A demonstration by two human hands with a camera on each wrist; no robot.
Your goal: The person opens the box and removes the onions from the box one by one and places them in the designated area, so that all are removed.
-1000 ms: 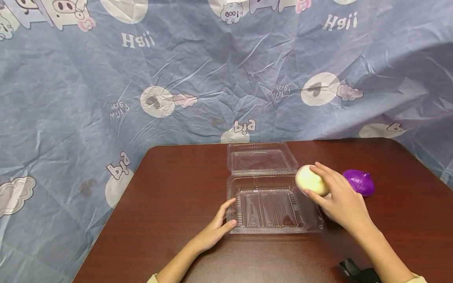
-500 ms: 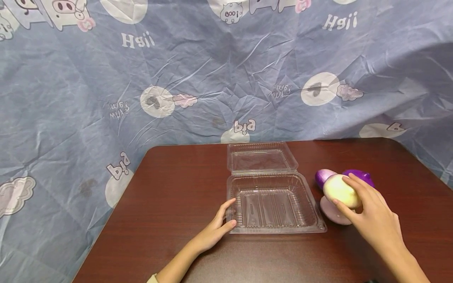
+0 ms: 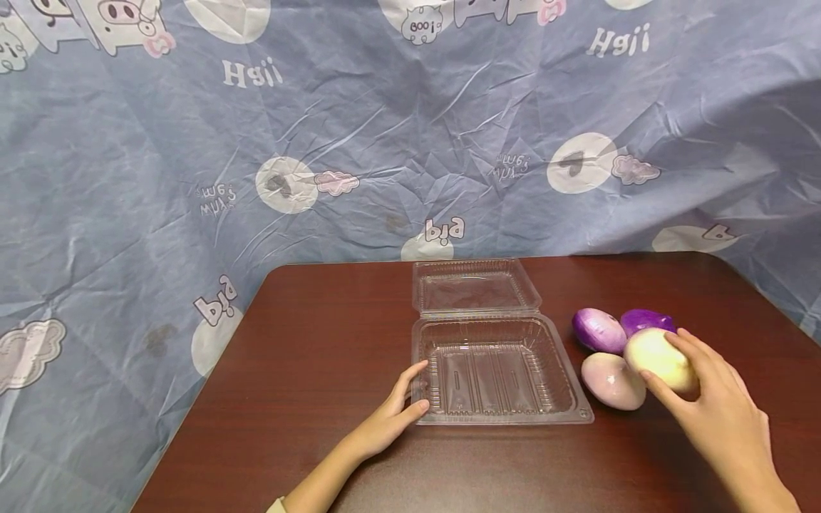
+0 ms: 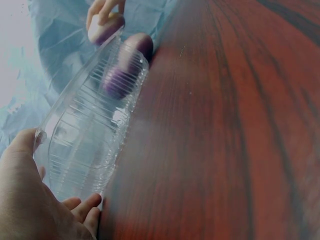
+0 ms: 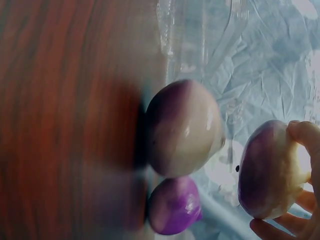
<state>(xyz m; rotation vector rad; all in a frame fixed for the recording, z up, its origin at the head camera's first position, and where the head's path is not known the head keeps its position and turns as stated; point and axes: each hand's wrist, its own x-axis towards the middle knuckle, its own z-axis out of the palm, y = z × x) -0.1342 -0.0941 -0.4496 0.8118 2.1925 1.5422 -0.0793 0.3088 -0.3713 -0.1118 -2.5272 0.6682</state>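
In the head view my right hand [image 3: 725,399] holds a white-and-purple turnip [image 3: 661,360] between thumb and fingers. The right wrist view shows this turnip [image 5: 267,170] raised off the table, white side toward the palm. Just left of it lies a pale purple turnip [image 3: 613,381]; behind are a purple-and-white one [image 3: 599,330] and a bright purple, pointed vegetable [image 3: 646,320]. An open clear plastic clamshell box [image 3: 490,417] stands left of them with nothing inside. My left hand [image 3: 388,420] touches its left edge, fingers loosely extended, thumb at the rim in the left wrist view.
The box's lid [image 3: 471,288] lies folded back behind its base. Everything rests on a dark reddish-brown table [image 3: 321,342]. A blue printed cloth [image 3: 385,128] hangs behind the table's far edge.
My right hand has carried the turnip from over the box's right side to the right, past the other vegetables, uncovering them. My left hand and the box have stayed in place.
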